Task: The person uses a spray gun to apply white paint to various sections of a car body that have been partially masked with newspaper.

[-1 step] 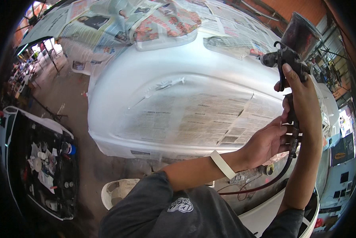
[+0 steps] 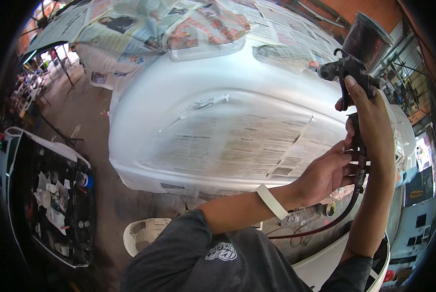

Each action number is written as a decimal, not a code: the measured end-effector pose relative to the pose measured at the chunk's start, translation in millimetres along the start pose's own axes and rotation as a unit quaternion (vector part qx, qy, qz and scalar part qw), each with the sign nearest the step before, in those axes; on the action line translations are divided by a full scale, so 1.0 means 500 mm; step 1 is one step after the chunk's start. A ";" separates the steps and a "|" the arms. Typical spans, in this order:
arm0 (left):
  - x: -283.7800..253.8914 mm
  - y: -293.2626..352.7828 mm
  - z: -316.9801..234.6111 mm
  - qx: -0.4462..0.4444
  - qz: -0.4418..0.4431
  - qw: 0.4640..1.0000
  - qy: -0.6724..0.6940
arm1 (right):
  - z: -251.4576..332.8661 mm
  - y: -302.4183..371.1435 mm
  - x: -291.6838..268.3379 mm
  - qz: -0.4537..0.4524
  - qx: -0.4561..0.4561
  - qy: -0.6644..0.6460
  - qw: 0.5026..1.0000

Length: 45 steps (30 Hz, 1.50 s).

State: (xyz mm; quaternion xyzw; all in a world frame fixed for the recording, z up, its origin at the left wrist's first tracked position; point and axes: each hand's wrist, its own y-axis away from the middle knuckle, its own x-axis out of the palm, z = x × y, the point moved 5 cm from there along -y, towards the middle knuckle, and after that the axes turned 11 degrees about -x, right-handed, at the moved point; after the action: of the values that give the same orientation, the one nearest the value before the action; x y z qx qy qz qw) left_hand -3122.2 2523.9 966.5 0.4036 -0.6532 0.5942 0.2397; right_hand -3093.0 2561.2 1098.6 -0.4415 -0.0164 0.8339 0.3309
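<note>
My right hand [image 2: 366, 100] is wrapped around the handle of a dark spray gun [image 2: 355, 73], held up at the right. A stained paint cup [image 2: 367, 41] tops the gun, and its nozzle points left. Lower down, the fingers of my left hand [image 2: 327, 173] close on the air hose fitting [image 2: 360, 173] under the handle. A cream band [image 2: 272, 202] circles my left wrist. Beyond my hands stands a whitish curved car body panel [image 2: 150, 97]. Newspaper [image 2: 237, 141] masks the wheel arch opening, its upper edge partly torn or wrinkled.
A dark red air hose [image 2: 320, 229] curves below my left hand toward my body. More newspaper [image 2: 115, 24] covers the upper car. At the left, a black upturned car part [image 2: 30, 160] holds cans and paper. A cream plastic stool [image 2: 136, 238] stands low beside me.
The car panel and surroundings have shifted very slightly in view, mostly rightward. Both hands keep their grip on the spray gun and hose fitting.
</note>
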 end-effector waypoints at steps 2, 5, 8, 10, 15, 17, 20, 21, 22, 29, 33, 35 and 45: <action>0.012 0.023 -0.032 0.025 -0.010 1.000 -0.014 | 0.037 -0.009 0.030 0.033 -0.029 -0.020 0.999; 0.035 0.080 -0.088 0.069 -0.015 0.996 -0.052 | 0.089 -0.006 0.099 0.082 -0.065 -0.056 0.993; 0.038 0.147 -0.133 0.140 -0.015 0.988 -0.067 | 0.157 -0.003 0.168 0.142 -0.122 -0.089 0.978; 0.050 0.193 -0.156 0.178 -0.007 0.979 -0.100 | 0.194 0.009 0.210 0.183 -0.138 -0.111 0.967; 0.065 0.248 -0.159 0.234 -0.015 0.964 -0.124 | 0.226 0.048 0.254 0.262 -0.146 -0.149 0.942; 0.059 0.238 -0.142 0.191 -0.051 0.976 -0.088 | 0.202 0.054 0.239 0.238 -0.142 -0.144 0.950; 0.027 0.190 -0.091 0.114 -0.080 0.987 -0.083 | 0.133 0.066 0.185 0.174 -0.118 -0.129 0.969; 0.024 0.173 -0.067 0.102 -0.074 0.991 -0.041 | 0.104 0.073 0.162 0.149 -0.109 -0.124 0.975; 0.016 0.161 -0.043 0.065 -0.075 0.995 -0.027 | 0.072 0.085 0.136 0.111 -0.081 -0.118 0.983; -0.088 0.149 0.141 -0.172 -0.035 0.981 0.079 | -0.151 0.245 0.038 -0.149 0.078 -0.176 0.970; -0.168 0.200 0.163 -0.207 -0.129 0.965 0.095 | -0.229 0.275 0.096 -0.196 0.089 -0.168 0.962; -0.213 0.240 0.155 -0.164 -0.140 0.967 0.136 | -0.248 0.277 0.145 -0.161 0.096 -0.165 0.968; -0.184 0.392 0.025 -0.017 -0.245 0.969 -0.004 | -0.074 0.281 0.379 0.116 -0.149 -0.174 0.967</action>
State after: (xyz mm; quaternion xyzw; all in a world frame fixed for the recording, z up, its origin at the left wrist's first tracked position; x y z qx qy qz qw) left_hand -3228.1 2527.7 777.1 0.5494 -0.5457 0.5045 0.3818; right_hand -3214.9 2549.2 893.8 -0.3332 -0.1463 0.9185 0.1547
